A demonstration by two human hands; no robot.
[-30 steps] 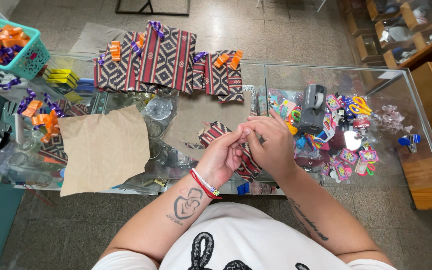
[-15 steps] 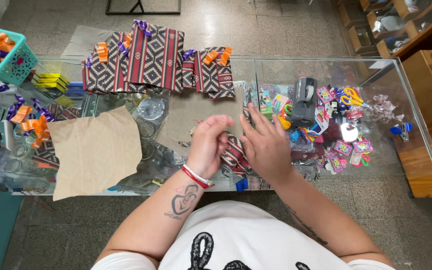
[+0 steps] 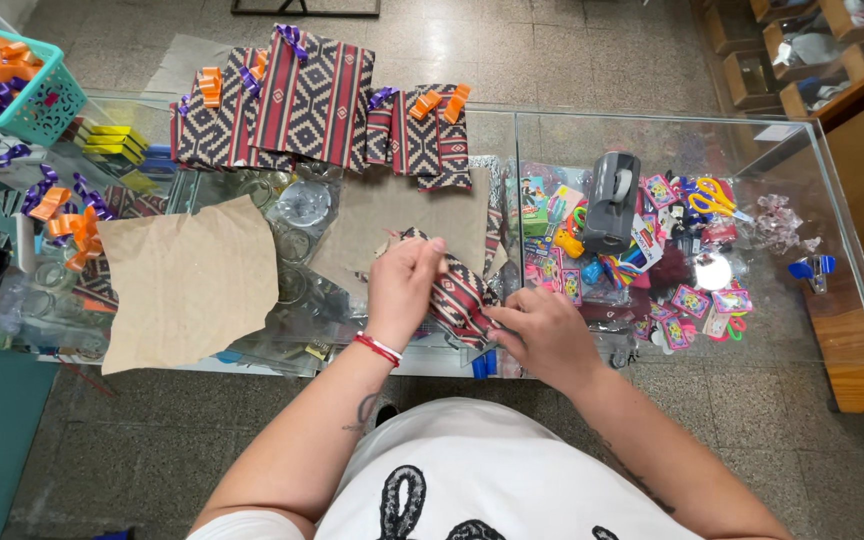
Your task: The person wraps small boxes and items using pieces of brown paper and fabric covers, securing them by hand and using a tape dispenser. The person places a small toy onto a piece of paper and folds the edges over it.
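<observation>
Beside grey tape dispenser [image 3: 611,203], both hands grip striped packet [image 3: 460,296]

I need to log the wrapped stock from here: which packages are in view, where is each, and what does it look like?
Small patterned package: between left hand and right hand, red, black and white stripes.
Finished patterned packages: row at the counter's far edge, flat, same pattern, orange and purple bows.
Small colourful packets: under the glass at right, multicoloured.
Brown paper sheet: left on the glass counter, plain.
</observation>
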